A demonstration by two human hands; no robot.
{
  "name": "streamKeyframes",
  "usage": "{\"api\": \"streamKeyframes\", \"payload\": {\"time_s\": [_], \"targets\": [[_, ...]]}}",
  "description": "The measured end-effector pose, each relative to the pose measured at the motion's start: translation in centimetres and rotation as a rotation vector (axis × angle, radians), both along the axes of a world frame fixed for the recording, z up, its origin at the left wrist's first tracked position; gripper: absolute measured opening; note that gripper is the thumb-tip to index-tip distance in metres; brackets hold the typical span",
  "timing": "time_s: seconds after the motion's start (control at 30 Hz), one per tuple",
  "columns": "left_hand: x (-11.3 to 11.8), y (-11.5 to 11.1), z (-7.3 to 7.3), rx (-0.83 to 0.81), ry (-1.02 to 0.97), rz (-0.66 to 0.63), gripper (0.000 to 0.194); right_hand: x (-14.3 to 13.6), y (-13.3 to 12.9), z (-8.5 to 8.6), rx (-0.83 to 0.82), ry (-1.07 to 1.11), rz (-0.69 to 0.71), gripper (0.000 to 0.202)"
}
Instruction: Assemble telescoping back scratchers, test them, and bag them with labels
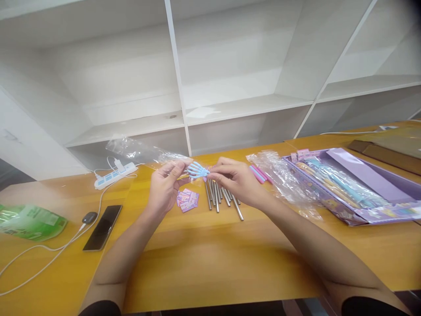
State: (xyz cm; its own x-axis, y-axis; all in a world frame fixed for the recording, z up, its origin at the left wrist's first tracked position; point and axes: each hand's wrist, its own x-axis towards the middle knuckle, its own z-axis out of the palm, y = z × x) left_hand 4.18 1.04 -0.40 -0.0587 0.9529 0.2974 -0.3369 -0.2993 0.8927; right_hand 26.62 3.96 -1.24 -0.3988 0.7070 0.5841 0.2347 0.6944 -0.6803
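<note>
A small light-blue hand-shaped piece is held up between my two hands. My left hand is closed on a clear plastic bag, beside the blue piece's fingers. With thumb and forefinger, my right hand pinches the narrow end of the blue piece. Below my hands several silver metal rods lie on the table, partly hidden by my right hand. Small printed cards lie in a pile left of the rods.
Pink and blue sticks and crumpled clear bags lie at the right, beside a purple box of wrapped items. At the left are a phone, a power strip, cables and a green bag. White shelves stand behind.
</note>
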Motion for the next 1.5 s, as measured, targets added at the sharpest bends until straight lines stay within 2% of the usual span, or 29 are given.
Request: {"api": "streamKeyframes", "payload": {"time_s": [0.07, 0.2, 0.4, 0.47, 0.6, 0.67, 0.8, 0.9, 1.0, 1.1, 1.17, 1.33, 1.4, 1.5], "targets": [[0.2, 0.0, -0.2, -0.013, 0.008, -0.002, 0.038, -0.1, 0.0, -0.1, -0.099, 0.031, 0.019, 0.025], [1.1, 0.1, -1.0, -0.043, -0.015, 0.011, 0.04, -0.4, 0.0, -0.4, -0.286, 0.135, 0.064, 0.043], [2.2, 0.2, -2.1, -0.013, 0.067, -0.045, 0.032, -0.4, 0.1, -0.7, -0.313, 0.148, 0.033, 0.058], [1.9, 0.6, -1.9, 0.004, 0.04, -0.007, 0.033, 0.2, 0.2, -0.4, -0.295, 0.063, 0.008, 0.055], [-0.4, 1.9, -0.4, 0.052, -0.091, 0.128, 0.039, 2.1, 0.6, 0.9, -0.292, -0.178, -0.012, 0.028], [-1.6, 2.3, 0.4, 0.077, -0.111, 0.166, 0.04, 2.8, 0.8, 1.5, -0.295, -0.201, -0.01, 0.027], [-2.4, 2.5, 0.9, 0.081, -0.093, 0.156, 0.04, 2.8, 1.3, 1.5, -0.202, -0.134, -0.056, 0.024], [-1.3, 2.3, 0.0, 0.049, -0.076, 0.106, 0.041, 1.6, 1.1, 0.6, -0.269, 0.014, -0.045, 0.029], [0.6, 2.1, -1.5, -0.008, -0.071, 0.038, 0.041, 0.3, 0.5, -0.3, -0.354, 0.208, -0.012, 0.047], [2.2, 1.8, -2.7, -0.093, -0.069, -0.06, 0.043, -0.7, -0.1, -0.8, -0.268, 0.262, -0.047, 0.052], [2.4, 1.7, -3.0, -0.116, -0.085, -0.081, 0.044, -0.7, -0.1, -0.9, -0.188, 0.241, -0.053, 0.049], [0.6, 2.0, -1.8, -0.034, -0.098, -0.001, 0.034, 0.9, 0.9, -0.1, -0.132, 0.195, 0.081, 0.03], [0.1, 2.1, -1.3, -0.031, -0.075, -0.003, 0.035, 1.4, 1.1, 0.2, -0.075, 0.192, 0.074, 0.024], [0.3, 1.9, -1.3, -0.052, -0.054, -0.036, 0.039, 1.5, 1.2, 0.4, 0.04, 0.173, 0.045, 0.026]]}}
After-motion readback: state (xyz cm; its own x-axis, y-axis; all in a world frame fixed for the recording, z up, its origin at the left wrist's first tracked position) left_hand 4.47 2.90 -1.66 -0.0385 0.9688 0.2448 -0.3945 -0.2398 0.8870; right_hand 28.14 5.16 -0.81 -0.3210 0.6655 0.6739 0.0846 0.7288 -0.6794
